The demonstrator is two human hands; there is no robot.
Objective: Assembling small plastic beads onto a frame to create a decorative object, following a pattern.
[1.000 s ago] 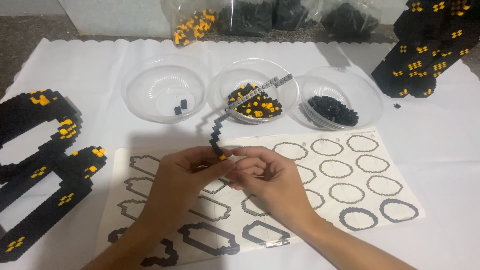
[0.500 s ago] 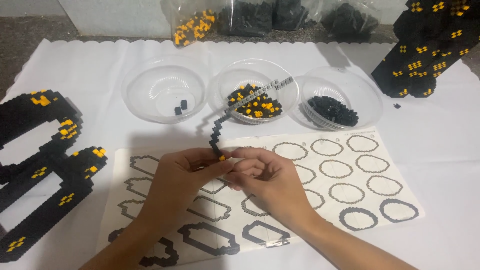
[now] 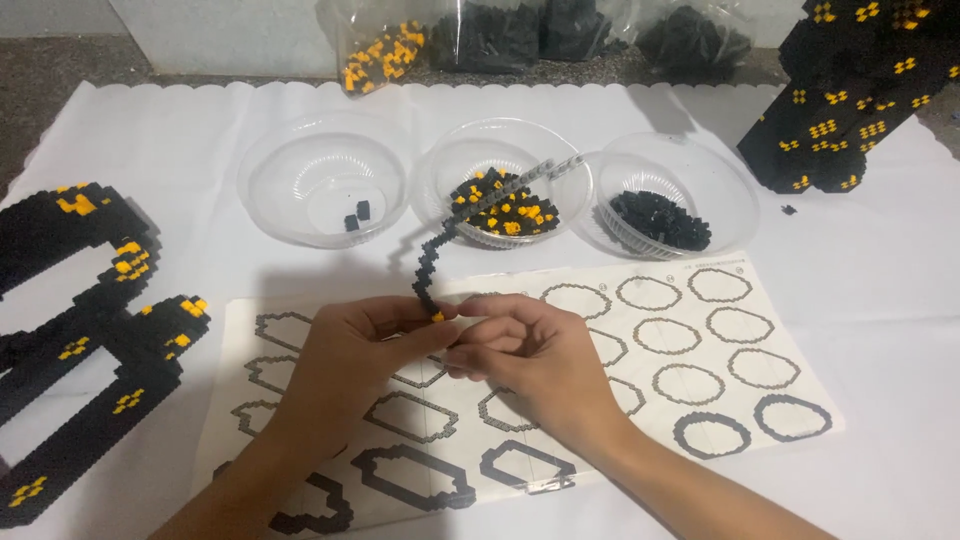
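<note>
Hands meet over the printed sheet point(image 3: 700, 350) of ring outlines near the front edge of the surface point(image 3: 880, 270). The left hand point(image 3: 355, 360) and the right hand point(image 3: 525, 355) both pinch the lower end of a thin black brick strip point(image 3: 430, 262), fingertips touching at a small yellow piece. The strip rises in a stepped curve toward the middle bowl point(image 3: 470, 165), which holds black and yellow bricks. Left of it, a bowl point(image 3: 300, 165) holds two black bricks; right of it, another bowl point(image 3: 700, 170) holds black ones. Large black-and-yellow brick builds sit at the left edge point(image 3: 70, 340) and the far right corner point(image 3: 850, 90).
</note>
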